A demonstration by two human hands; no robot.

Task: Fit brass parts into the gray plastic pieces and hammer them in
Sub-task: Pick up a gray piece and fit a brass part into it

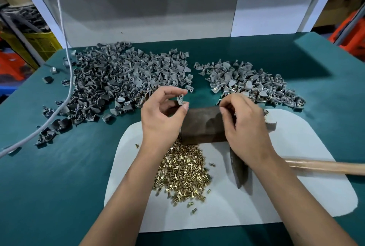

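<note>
- Head view: we pinch one small gray plastic piece [180, 99] between thumb and fingertips of our left hand [163, 116], above a dark brown cylindrical metal block [201, 125].
- Our right hand [244, 125] curls over the block's right end; we cannot tell what it grips.
- Small brass parts [182, 172] lie heaped on the near white mat [296, 196].
- More gray pieces [118, 80] are piled far left and far right on the green table [49, 176].
- A wooden-handled hammer [324, 165] rests at right.
</note>
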